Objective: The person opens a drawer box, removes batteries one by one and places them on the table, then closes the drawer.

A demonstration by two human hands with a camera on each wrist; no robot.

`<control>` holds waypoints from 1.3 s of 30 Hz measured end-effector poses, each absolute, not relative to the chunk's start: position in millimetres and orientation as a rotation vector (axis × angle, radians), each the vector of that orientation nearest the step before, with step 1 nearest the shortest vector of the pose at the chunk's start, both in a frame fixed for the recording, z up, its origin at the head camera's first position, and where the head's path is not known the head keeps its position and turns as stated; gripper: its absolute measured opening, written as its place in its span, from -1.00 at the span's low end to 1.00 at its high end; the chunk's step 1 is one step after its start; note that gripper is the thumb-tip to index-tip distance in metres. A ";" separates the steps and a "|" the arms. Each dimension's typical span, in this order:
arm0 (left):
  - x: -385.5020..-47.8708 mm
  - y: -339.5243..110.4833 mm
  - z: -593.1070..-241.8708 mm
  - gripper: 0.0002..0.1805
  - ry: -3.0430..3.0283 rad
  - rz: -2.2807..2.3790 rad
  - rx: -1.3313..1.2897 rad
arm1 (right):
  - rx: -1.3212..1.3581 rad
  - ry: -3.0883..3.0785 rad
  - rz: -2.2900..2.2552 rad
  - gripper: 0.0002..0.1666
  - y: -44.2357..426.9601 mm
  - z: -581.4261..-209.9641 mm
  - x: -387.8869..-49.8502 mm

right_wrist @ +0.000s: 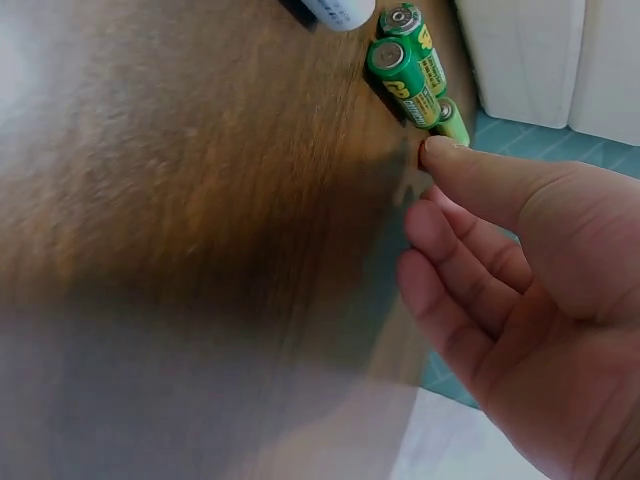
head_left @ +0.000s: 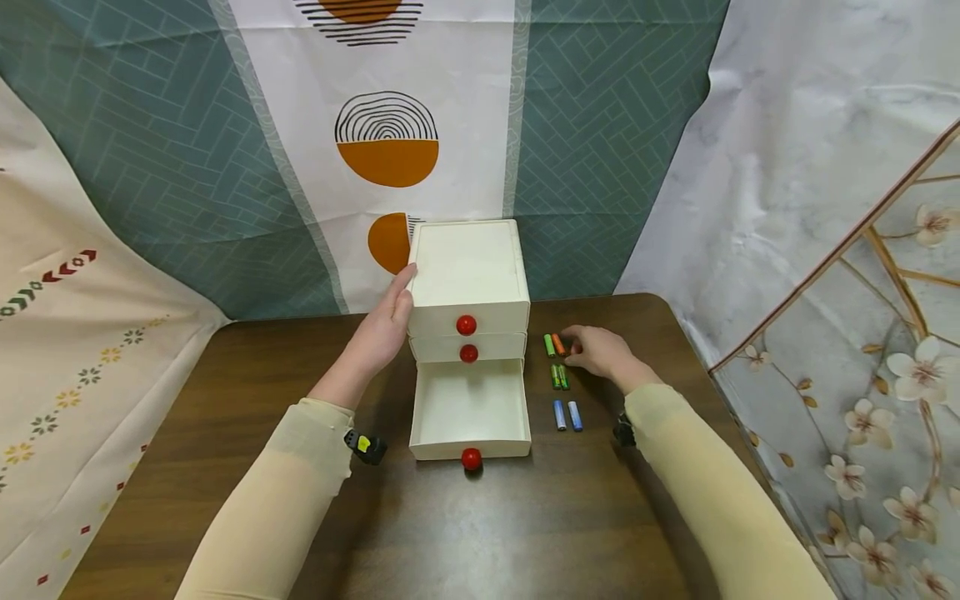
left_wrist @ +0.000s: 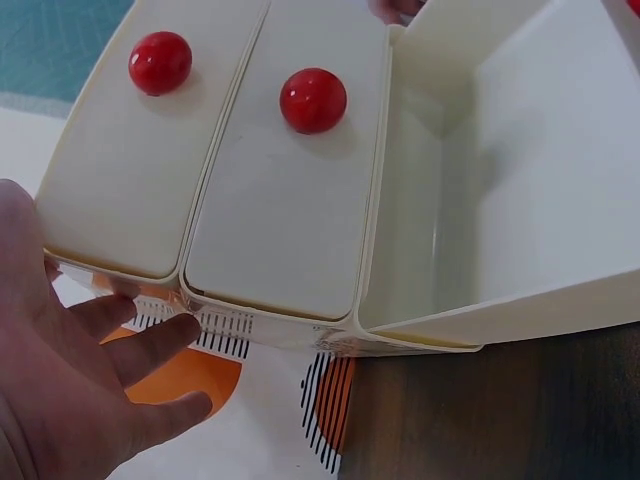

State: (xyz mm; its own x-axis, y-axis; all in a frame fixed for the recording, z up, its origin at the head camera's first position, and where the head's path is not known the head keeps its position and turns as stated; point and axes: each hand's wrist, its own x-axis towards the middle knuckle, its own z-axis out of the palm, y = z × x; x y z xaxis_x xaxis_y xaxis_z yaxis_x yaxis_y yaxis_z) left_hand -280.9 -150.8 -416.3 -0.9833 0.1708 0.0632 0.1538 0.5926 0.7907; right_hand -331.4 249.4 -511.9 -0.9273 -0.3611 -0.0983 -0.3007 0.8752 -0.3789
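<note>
A white drawer cabinet (head_left: 468,262) with red knobs stands on the table, its bottom drawer (head_left: 471,408) pulled out. My left hand (head_left: 381,329) rests against the cabinet's left side, near the top, fingers spread and fairly straight in the left wrist view. To the cabinet's right, my right hand (head_left: 602,354) has its thumb and forefinger at the ends of an orange battery (head_left: 558,343); in the right wrist view the thumb mostly hides it. Beside that battery lies a light green one (head_left: 549,345). Nearer me are two green batteries (head_left: 559,377) and two blue batteries (head_left: 567,415).
The brown wooden table (head_left: 480,533) carries the cabinet and batteries. A patterned cloth (head_left: 315,167) hangs behind, with a floral cloth (head_left: 862,417) along the right edge and a cream cloth (head_left: 67,375) on the left. Two upper drawers (left_wrist: 285,190) are closed.
</note>
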 end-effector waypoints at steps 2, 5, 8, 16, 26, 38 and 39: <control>-280.7 -150.5 -416.7 -0.29 2.781 1.387 0.281 | -0.522 2.897 -0.552 -0.31 252.5 -511.4 -325.6; -280.8 -150.4 -417.5 -0.28 2.778 1.382 0.285 | -0.538 2.914 -0.579 -0.37 257.6 -511.1 -314.0; -281.1 -151.1 -416.8 -0.28 2.773 1.383 0.277 | -0.552 2.918 -0.615 -0.41 262.6 -510.9 -301.5; -280.9 -152.3 -415.4 -0.29 2.773 1.391 0.281 | -0.573 2.924 -0.678 -0.53 276.7 -510.8 -269.1; -281.6 -151.5 -418.0 -0.29 2.758 1.393 0.279 | -0.628 2.786 -0.716 -0.41 276.2 -516.9 -237.6; -279.3 -150.0 -416.2 -0.29 2.762 1.390 0.275 | -0.626 2.801 -0.655 -0.40 268.7 -527.3 -228.6; -279.0 -149.8 -415.9 -0.29 2.764 1.389 0.276 | -0.628 2.805 -0.655 -0.41 268.4 -527.8 -228.4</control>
